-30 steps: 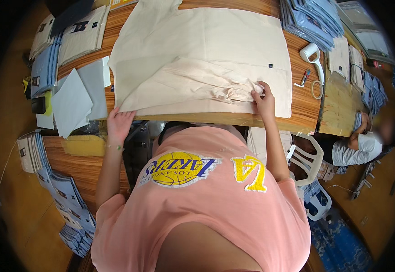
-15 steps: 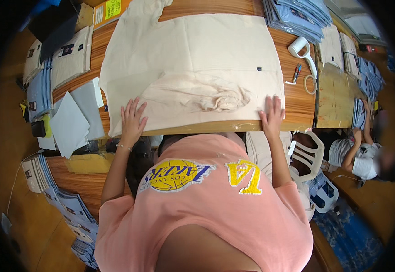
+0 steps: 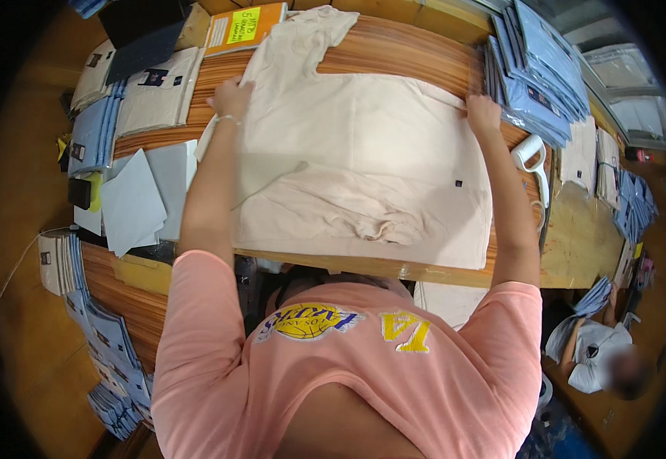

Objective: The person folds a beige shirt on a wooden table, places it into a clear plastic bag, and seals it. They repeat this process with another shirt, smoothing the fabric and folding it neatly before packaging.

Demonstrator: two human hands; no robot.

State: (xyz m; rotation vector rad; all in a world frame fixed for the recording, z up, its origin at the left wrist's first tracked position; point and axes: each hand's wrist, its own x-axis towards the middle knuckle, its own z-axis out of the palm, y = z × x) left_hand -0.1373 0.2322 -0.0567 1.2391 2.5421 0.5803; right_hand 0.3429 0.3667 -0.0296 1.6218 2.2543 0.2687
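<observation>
We have a cream shirt (image 3: 402, 126) spread out on the wooden table (image 3: 398, 46), right in front of us, and we place everything else by it. One sleeve (image 3: 310, 30) reaches out at the shirt's far left. Across its near half lies a loose, crumpled layer of cloth (image 3: 363, 206), and a small dark label (image 3: 458, 183) sits toward its right side.

Our left hand (image 3: 231, 98) is at the shirt's left edge, just below the sleeve, with its fingers partly bent; we cannot tell whether they pinch the cloth or only rest there. A thin bracelet (image 3: 228, 119) circles that wrist. Our right hand (image 3: 484, 113) is at the shirt's far right corner, fingers curled inward by the edge, and we cannot tell how firmly, if at all, they have hold of it.

Just right of that corner stands a stack of blue shirts (image 3: 536, 84) in clear bags. A white roller with a handle (image 3: 532, 157) lies near the shirt's right edge. Left of the shirt we see loose white paper (image 3: 136, 203), and farther up that side, bagged cream shirts (image 3: 161, 88). An orange folder (image 3: 245, 29) lies beside the sleeve. Well off to the shirt's right, a co-worker (image 3: 601, 348) sits near folded blue cloth (image 3: 594, 297).
</observation>
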